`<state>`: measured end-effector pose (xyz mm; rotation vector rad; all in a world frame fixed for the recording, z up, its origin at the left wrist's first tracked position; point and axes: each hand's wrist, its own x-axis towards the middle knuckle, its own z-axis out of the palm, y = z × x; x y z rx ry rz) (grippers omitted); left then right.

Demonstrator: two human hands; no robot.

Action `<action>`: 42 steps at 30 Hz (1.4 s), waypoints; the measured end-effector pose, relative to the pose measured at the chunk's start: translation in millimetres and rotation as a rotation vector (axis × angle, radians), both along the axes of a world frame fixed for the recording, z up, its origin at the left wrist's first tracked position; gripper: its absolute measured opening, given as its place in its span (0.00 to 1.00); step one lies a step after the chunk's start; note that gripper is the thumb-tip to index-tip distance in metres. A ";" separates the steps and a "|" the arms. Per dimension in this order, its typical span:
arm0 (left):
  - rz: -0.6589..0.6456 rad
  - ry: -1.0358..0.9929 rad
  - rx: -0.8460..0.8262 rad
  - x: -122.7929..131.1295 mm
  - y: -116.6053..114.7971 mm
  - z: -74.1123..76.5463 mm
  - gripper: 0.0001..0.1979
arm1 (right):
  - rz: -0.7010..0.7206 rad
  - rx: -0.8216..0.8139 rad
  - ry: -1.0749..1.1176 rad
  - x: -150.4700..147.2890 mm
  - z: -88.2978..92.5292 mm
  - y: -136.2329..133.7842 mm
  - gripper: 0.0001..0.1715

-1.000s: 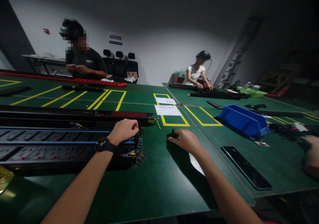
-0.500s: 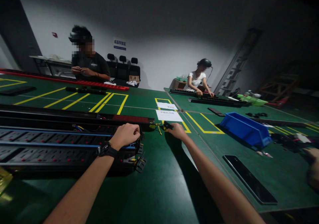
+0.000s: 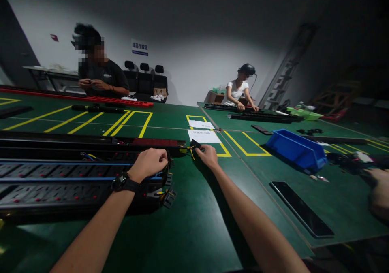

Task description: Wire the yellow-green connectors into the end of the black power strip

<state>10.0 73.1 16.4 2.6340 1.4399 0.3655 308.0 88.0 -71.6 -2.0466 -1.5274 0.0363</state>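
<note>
My right hand pinches a small black end cap by the end of the far power strip housing. Yellow-green wires show between cap and housing. Over the right ends of the nearer black power strips, which have rows of sockets and red dots, my left hand is closed with curled fingers; anything inside it is hidden. A loose black end piece on wires sticks out from the nearest strip. A black watch is on my left wrist.
A blue bin and a phone lie to the right on the green table. Paper sheets lie ahead. Two people work across the table. Another person's hand shows at the right edge.
My right hand has moved slightly left with the black end cap, closer to the housing's end and its wires. The left hand keeps its place on the strips. The view has shifted slightly.
</note>
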 end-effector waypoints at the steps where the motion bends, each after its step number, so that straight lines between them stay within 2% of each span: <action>1: 0.001 0.002 -0.001 0.1 0.0 0.3 0.11 | 0.009 0.009 -0.003 -0.3 0.3 -0.7 0.16; 18: -0.013 -0.020 0.012 -1.7 1.7 -2.5 0.10 | 0.075 0.023 -0.036 -3.0 1.9 -3.8 0.16; 38: -0.021 -0.021 0.001 -2.0 2.8 -3.0 0.10 | 0.142 0.009 0.020 -8.7 3.9 -7.2 0.11; 39: -0.020 -0.020 -0.001 -1.9 2.4 -2.5 0.10 | 0.146 0.014 0.035 -8.8 3.9 -7.1 0.12; 42: -0.018 -0.017 -0.003 -1.4 1.2 -1.3 0.11 | 0.153 0.026 0.106 -10.7 4.8 -6.7 0.23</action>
